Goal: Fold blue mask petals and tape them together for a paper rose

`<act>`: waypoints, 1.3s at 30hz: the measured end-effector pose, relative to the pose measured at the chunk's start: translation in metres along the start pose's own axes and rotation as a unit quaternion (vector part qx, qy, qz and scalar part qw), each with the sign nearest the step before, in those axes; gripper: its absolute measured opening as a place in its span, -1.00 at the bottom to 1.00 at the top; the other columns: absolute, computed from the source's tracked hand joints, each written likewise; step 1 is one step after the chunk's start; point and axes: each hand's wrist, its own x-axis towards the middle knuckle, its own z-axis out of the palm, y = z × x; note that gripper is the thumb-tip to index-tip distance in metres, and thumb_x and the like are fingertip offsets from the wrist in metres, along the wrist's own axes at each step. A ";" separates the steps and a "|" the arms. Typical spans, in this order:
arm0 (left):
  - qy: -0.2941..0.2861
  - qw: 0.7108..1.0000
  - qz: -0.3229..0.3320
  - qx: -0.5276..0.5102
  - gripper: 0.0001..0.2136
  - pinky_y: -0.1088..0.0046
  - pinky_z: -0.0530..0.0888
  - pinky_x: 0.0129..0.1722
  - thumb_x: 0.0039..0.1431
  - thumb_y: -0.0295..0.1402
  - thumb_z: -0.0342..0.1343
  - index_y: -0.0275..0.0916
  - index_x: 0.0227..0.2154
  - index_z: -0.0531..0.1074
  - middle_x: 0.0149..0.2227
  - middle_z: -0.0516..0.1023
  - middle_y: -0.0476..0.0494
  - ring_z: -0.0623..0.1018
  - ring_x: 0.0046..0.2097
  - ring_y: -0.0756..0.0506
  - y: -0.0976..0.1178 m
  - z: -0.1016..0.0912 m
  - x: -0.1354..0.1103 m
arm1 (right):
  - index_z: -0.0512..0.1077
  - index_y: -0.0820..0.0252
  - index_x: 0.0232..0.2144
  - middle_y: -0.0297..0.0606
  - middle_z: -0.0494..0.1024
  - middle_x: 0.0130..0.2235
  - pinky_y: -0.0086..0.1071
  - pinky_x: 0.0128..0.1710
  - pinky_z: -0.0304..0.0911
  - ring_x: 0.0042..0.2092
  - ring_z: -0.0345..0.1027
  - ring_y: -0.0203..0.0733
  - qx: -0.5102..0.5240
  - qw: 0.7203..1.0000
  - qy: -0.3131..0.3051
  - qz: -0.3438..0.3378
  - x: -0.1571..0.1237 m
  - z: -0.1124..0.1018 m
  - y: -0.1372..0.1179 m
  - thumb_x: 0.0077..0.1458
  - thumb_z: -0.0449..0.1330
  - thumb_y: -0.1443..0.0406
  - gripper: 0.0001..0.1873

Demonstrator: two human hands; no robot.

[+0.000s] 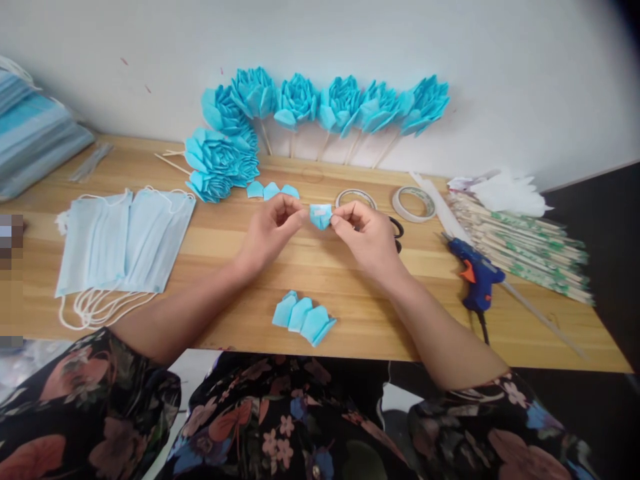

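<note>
Both my hands meet over the middle of the wooden table point(350, 313). My left hand point(267, 230) and my right hand point(367, 235) pinch a small folded blue petal point(320, 215) between fingertips, one on each side. Closer to me lie several folded blue petals point(303, 317) in a fanned row. Three more small petals point(273, 191) rest behind my hands, beside a pile of finished blue flowers point(220, 160).
Blue flowers on sticks point(345, 103) lean against the wall. Face masks point(123, 240) lie at left, a stack of masks point(30, 137) at far left. Two tape rolls point(413, 203), scissors behind my right hand, a blue glue gun point(475, 273) and wrapped chopsticks point(525, 243) sit at right.
</note>
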 end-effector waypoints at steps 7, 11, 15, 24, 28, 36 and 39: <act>-0.040 0.994 0.044 0.088 -0.85 0.52 0.31 -0.45 0.15 -0.28 0.22 -0.26 -0.40 0.46 -0.46 0.50 -0.03 0.39 -0.45 0.04 -0.004 0.005 -0.005 | 0.41 0.09 -0.47 -0.36 0.54 -0.44 -0.31 -0.31 0.25 -0.38 0.37 -0.23 -0.155 0.982 0.034 -0.105 -0.008 0.009 -0.001 0.07 0.18 0.36 -0.90; -0.053 0.995 0.036 0.083 -0.84 0.53 0.35 -0.43 0.16 -0.26 0.21 -0.26 -0.36 0.46 -0.42 0.53 -0.05 0.43 -0.42 0.04 -0.007 0.005 -0.005 | 0.42 0.09 -0.46 -0.35 0.53 -0.45 -0.29 -0.29 0.24 -0.36 0.37 -0.21 -0.190 0.971 0.028 -0.141 -0.009 0.011 0.002 0.09 0.16 0.36 -0.89; -0.046 0.993 0.038 0.100 -0.90 0.54 0.35 -0.42 0.16 -0.35 0.17 -0.27 -0.40 0.46 -0.44 0.53 -0.04 0.43 -0.42 0.04 -0.004 0.004 -0.005 | 0.42 0.09 -0.45 -0.35 0.53 -0.44 -0.29 -0.28 0.23 -0.36 0.37 -0.20 -0.196 0.971 0.014 -0.138 -0.009 0.011 0.003 0.10 0.16 0.37 -0.89; -0.060 0.991 0.029 0.120 -0.87 0.52 0.29 -0.45 0.18 -0.34 0.14 -0.27 -0.44 0.49 -0.51 0.49 -0.01 0.38 -0.45 0.03 -0.001 0.002 -0.005 | 0.39 0.12 -0.42 -0.34 0.53 -0.41 -0.34 -0.34 0.20 -0.38 0.34 -0.25 -0.104 0.992 -0.046 -0.049 -0.005 0.010 0.002 0.09 0.15 0.30 -0.94; -0.067 0.991 0.012 0.111 -0.86 0.49 0.28 -0.43 0.17 -0.33 0.14 -0.26 -0.45 0.49 -0.52 0.46 0.00 0.35 -0.46 0.03 0.001 0.001 -0.004 | 0.36 0.11 -0.43 -0.37 0.49 -0.43 -0.34 -0.36 0.18 -0.40 0.28 -0.27 -0.056 0.995 -0.075 -0.019 -0.003 0.008 0.002 0.09 0.15 0.29 -0.94; -0.092 0.993 -0.072 -0.017 -0.86 0.49 0.35 -0.39 0.15 -0.32 0.13 -0.27 -0.45 0.46 -0.50 0.47 -0.01 0.39 -0.45 0.04 0.001 0.000 0.001 | 0.41 0.14 -0.42 -0.38 0.47 -0.43 -0.36 -0.29 0.21 -0.37 0.28 -0.29 0.107 0.983 -0.116 0.094 -0.001 0.007 0.005 0.10 0.19 0.18 -0.84; -0.082 0.994 -0.076 -0.008 -0.85 0.49 0.35 -0.39 0.15 -0.32 0.14 -0.27 -0.47 0.45 -0.50 0.47 -0.01 0.39 -0.45 0.04 0.002 0.000 0.001 | 0.45 0.15 -0.40 -0.35 0.53 -0.38 -0.33 -0.23 0.25 -0.32 0.34 -0.27 0.107 0.984 -0.111 0.087 -0.001 0.005 0.004 0.09 0.20 0.19 -0.85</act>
